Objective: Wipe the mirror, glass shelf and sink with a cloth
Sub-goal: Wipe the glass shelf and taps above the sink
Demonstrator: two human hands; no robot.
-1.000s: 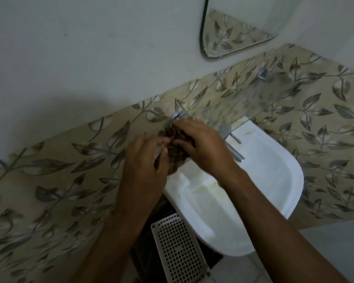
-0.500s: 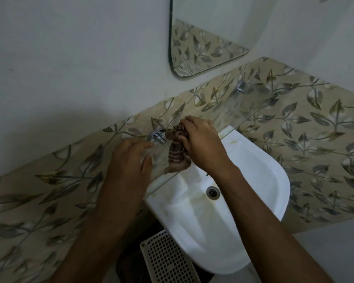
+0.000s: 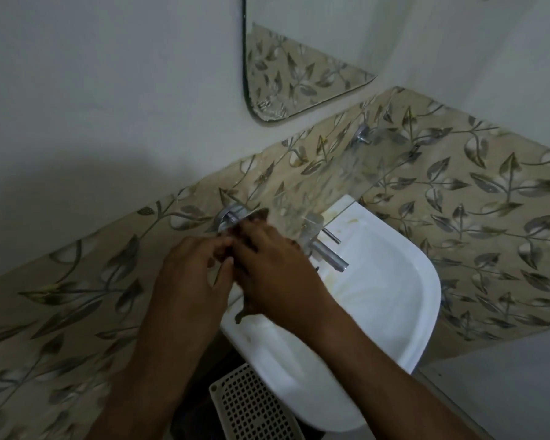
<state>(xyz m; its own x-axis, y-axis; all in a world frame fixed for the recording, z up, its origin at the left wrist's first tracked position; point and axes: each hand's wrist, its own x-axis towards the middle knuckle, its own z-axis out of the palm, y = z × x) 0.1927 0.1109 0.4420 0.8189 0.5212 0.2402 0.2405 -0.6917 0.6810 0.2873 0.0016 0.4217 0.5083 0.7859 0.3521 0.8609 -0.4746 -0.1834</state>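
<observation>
A dark brown cloth (image 3: pixel 257 216) is bunched between my two hands, mostly hidden; one tail hangs below my right hand. My right hand (image 3: pixel 273 268) grips the cloth at the left end of the clear glass shelf (image 3: pixel 331 176), beside its chrome bracket (image 3: pixel 227 217). The curled fingers of my left hand (image 3: pixel 191 281) meet the cloth from the left and pinch it. Below lies the white sink (image 3: pixel 388 300), with yellowish stains in the bowl. The mirror (image 3: pixel 299 58) hangs above on the wall.
A chrome tap (image 3: pixel 329 254) sticks out over the sink under the shelf. A second shelf bracket (image 3: pixel 361 134) is at the far right end. A cream perforated basket (image 3: pixel 251 408) stands below the sink. Leaf-patterned tiles cover the wall.
My left hand has come back to the cloth and joined my right hand. The hanging cloth is now gathered between both hands. The view has shifted, and the tap shows again.
</observation>
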